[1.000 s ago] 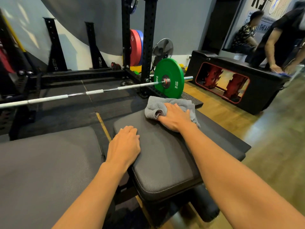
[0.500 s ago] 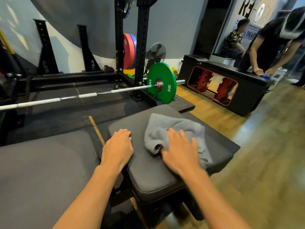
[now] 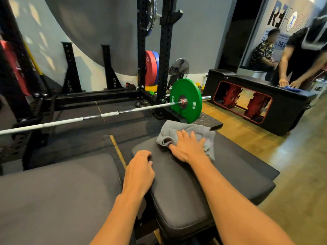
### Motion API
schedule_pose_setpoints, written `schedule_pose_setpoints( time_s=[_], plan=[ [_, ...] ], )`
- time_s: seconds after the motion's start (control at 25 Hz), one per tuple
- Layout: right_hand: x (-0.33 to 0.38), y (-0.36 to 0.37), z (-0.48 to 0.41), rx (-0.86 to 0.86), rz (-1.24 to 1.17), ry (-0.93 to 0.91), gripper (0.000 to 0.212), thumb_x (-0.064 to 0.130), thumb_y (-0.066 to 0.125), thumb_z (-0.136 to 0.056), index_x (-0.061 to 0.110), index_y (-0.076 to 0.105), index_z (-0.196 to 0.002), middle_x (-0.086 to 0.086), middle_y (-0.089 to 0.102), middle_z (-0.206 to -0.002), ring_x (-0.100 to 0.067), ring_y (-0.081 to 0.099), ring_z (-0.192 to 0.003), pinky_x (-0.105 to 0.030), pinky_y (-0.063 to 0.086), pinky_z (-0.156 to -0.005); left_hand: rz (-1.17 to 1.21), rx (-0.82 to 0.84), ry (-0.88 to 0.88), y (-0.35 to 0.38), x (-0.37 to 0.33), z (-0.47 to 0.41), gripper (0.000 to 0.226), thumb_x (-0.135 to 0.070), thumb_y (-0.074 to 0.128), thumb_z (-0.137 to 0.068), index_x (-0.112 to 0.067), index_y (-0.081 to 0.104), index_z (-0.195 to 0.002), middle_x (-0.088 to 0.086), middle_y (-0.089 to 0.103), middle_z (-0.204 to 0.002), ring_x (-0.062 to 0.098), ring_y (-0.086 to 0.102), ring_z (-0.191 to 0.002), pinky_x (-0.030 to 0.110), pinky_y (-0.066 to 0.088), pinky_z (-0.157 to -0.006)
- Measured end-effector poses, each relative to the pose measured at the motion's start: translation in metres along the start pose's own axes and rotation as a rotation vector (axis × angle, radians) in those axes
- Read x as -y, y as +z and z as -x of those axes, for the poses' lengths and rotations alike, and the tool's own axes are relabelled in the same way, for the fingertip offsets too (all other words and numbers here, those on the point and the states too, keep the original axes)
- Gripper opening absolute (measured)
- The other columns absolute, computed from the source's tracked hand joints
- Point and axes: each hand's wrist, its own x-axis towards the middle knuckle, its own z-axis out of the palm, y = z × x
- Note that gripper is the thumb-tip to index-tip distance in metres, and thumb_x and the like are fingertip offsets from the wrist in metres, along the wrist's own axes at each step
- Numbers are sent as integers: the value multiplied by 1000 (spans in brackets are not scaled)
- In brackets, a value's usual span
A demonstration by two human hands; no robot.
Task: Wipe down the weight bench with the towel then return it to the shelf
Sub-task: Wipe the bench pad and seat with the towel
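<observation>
The weight bench has a dark grey seat pad (image 3: 178, 195) in front of me and a larger back pad (image 3: 56, 195) to the left. A crumpled grey towel (image 3: 169, 133) lies on the far end of the seat pad. My right hand (image 3: 187, 147) presses flat on the towel, fingers spread over it. My left hand (image 3: 139, 171) rests on the seat pad's left edge with its fingers curled over the rim, nothing else in it.
A barbell (image 3: 99, 115) with a green 10 kg plate (image 3: 185, 101) lies on the black mat beyond the bench, by the black rack uprights (image 3: 165, 55). At right a black storage bench (image 3: 265, 103) stands on wood floor, with two people behind it.
My right hand has slid the towel from the far end back toward me, then out to the far end again. The left hand stays on the pad's edge.
</observation>
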Motion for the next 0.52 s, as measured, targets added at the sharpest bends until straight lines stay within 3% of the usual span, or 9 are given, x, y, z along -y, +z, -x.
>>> schedule_pose_setpoints(
  time_s=[0.08,0.16,0.24,0.4,0.52],
  plan=[
    [42,10,3,-8,-23,-159,73,55,37,-95,21,15,-156,-1,10,-166,-32,3,-152,-68,1,-114,93,-54,-71,-3,3,-3,31,-1,50,-89,-14,51,-117,8,56,-123,28,55,-111,29,35,-77],
    [52,14,28,-26,-40,-246,70,48,41,-95,23,16,-155,3,13,-166,-25,5,-152,-62,1,-117,198,-84,-142,-9,0,-4,28,3,46,-85,-20,42,-101,7,56,-104,31,57,-93,32,34,-65],
    [38,14,63,-60,-72,-267,70,44,43,-94,25,16,-156,7,15,-165,-18,5,-152,-56,0,-120,229,-83,-139,-13,-3,-2,20,-7,48,-87,-22,35,-88,3,54,-90,27,52,-77,32,31,-55],
    [-26,10,147,-97,-66,-369,81,63,29,-81,34,15,-155,25,12,-159,-5,2,-151,-41,0,-122,55,-13,-42,-7,-3,0,6,-25,45,-94,-20,47,-97,2,53,-106,30,57,-88,41,43,-70],
    [-68,-1,146,-64,-100,-323,80,72,38,-73,44,28,-147,29,23,-154,-1,11,-148,-36,13,-121,-170,23,26,0,-3,1,22,-28,40,-100,-12,54,-105,6,48,-116,32,60,-90,41,47,-72]
  ],
)
